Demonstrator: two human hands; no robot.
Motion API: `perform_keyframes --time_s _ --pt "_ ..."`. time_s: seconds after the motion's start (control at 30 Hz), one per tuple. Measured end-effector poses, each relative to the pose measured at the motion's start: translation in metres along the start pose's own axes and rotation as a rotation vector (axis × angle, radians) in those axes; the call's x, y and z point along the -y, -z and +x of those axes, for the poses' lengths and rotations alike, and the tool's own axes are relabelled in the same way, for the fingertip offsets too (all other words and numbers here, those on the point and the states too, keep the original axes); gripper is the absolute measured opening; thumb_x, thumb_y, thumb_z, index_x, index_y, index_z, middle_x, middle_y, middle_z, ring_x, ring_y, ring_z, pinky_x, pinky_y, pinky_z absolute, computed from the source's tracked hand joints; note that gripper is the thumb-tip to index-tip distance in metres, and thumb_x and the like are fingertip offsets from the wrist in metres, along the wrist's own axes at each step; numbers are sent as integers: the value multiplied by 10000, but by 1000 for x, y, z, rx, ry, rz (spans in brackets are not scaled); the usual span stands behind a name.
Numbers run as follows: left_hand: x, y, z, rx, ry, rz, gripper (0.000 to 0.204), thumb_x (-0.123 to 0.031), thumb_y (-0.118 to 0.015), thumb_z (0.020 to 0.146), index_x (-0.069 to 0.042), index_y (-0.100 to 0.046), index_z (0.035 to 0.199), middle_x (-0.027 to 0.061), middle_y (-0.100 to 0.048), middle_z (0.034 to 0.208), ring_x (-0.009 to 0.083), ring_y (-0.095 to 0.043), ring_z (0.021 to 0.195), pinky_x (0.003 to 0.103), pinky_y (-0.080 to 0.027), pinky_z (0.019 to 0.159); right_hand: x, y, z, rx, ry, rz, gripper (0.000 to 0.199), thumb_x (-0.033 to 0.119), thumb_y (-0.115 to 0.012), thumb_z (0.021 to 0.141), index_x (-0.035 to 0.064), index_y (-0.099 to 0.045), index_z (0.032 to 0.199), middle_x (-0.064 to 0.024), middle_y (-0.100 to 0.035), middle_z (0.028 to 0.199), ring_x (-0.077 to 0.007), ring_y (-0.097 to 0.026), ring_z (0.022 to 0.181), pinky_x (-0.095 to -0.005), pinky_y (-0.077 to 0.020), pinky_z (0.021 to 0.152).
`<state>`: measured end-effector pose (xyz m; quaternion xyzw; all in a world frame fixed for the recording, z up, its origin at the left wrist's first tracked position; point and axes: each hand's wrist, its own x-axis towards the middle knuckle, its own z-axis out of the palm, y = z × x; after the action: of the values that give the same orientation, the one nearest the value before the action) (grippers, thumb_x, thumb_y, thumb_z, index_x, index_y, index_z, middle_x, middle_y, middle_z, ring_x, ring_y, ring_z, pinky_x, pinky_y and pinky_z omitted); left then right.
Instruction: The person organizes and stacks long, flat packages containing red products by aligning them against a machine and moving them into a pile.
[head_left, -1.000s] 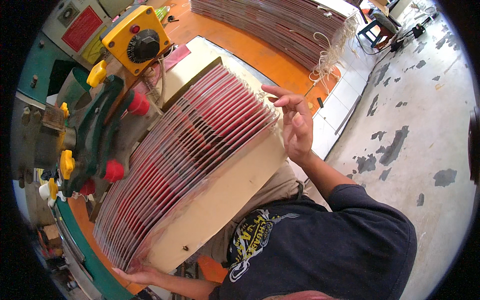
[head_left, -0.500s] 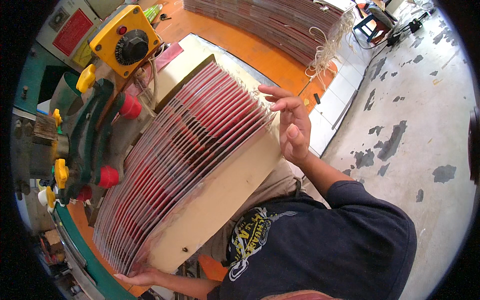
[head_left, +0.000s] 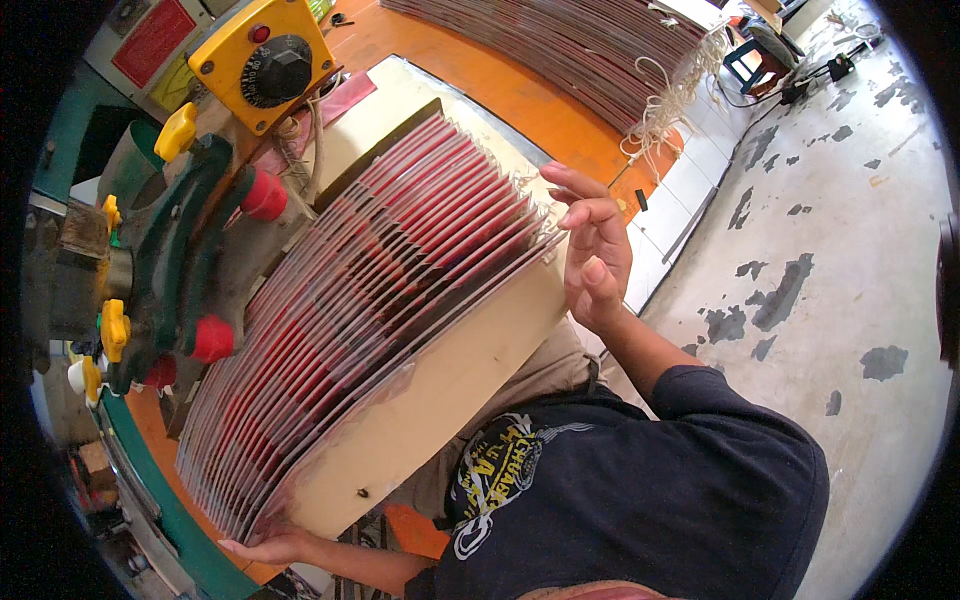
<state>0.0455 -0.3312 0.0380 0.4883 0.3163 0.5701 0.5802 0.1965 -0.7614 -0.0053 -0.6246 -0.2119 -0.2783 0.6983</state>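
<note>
A long row of thin red-and-grey sheets with pale edges [head_left: 340, 300] stands on edge, fanned and curved, on a cream-coloured board [head_left: 440, 410] in front of me. My right hand [head_left: 600, 255] is at the row's right end, fingers bent and spread, thumb apart. Its fingertips are close to or touching the nearest sheet's end. Down at the lower left end, my left hand [head_left: 268, 548] lies palm up with fingers stretched out against the sheet ends. Neither hand grips anything that I can see.
On the left stands a green machine with a yellow dial box [head_left: 265, 65], yellow knobs [head_left: 177, 132] and red rubber-like tips [head_left: 263, 195]. A big stack of sheets [head_left: 570, 50] with loose pale strings [head_left: 660, 110] lies on the orange table [head_left: 475, 75] behind.
The whole view has shifted slightly. My right hand remains at the row's right end, and the nearest sheets stand a little farther over the board. My left hand keeps its place at the lower end.
</note>
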Motion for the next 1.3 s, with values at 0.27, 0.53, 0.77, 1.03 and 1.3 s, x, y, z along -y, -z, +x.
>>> perform_keyframes --time_s 0.27,0.53,0.77,1.03,1.3 --pt "-1 -7 -5 -17 -1 -3 721 -471 -586 907 78 -466 1359 267 -439 1445 381 -463 1312 473 -369 1103 0 -4 0 -38 22 32 429 420 -555 876 80 -478 1126 -276 -438 1398 -359 -359 1361 -527 -193 1145" --pt "23 34 30 -29 -3 87 769 -509 -591 897 78 -452 1375 269 -435 1446 379 -460 1316 463 -374 1088 -6 2 -3 -48 102 -32 387 378 -552 865 65 -469 1077 -232 -510 1241 -319 -422 1246 -486 -264 1096" --pt "31 44 38 5 -20 70 743 -496 -563 919 77 -448 1379 260 -443 1446 387 -477 1302 464 -409 1063 -5 0 -4 -70 139 -50 369 350 -540 863 42 -472 1056 -156 -504 1029 -234 -486 964 -368 -364 909" --pt "37 53 47 1 -20 59 727 -489 -552 928 65 -444 1386 249 -459 1436 379 -483 1296 470 -413 1065 0 0 -5 -61 35 -71 532 420 -530 865 -28 -529 1153 -131 -491 1009 -215 -470 966 -362 -342 916" --pt "25 35 30 -40 -21 89 768 -499 -604 896 40 -424 1413 242 -401 1476 375 -432 1337 463 -365 1086 -1 1 -5 -69 52 -138 550 436 -505 862 -34 -561 1141 -146 -532 1059 -242 -473 1046 -377 -326 971"
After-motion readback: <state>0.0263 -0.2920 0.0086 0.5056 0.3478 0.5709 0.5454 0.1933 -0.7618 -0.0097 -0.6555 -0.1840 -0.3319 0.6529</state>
